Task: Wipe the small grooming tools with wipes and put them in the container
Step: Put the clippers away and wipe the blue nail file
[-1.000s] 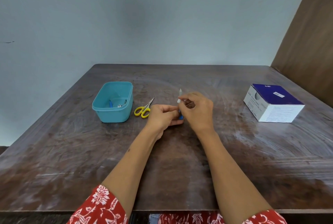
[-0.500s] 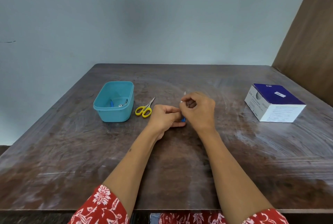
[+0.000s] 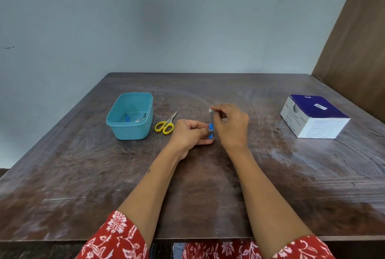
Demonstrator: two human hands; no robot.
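Blue-handled, the small grooming tool [image 3: 211,131] stands nearly upright between both hands over the wooden table [image 3: 208,186], probably so its metal shaft is free for wiping. From the head view, the left hand [image 3: 190,132] is curled tight around the handle; the right hand [image 3: 231,124] pinches a white wipe [image 3: 210,109] at the tool's tip. Yellow scissors [image 3: 165,126] wait just beside the teal container [image 3: 130,116], which already holds tools.

Head-worn view, forward-down over table [image 3: 83,175]
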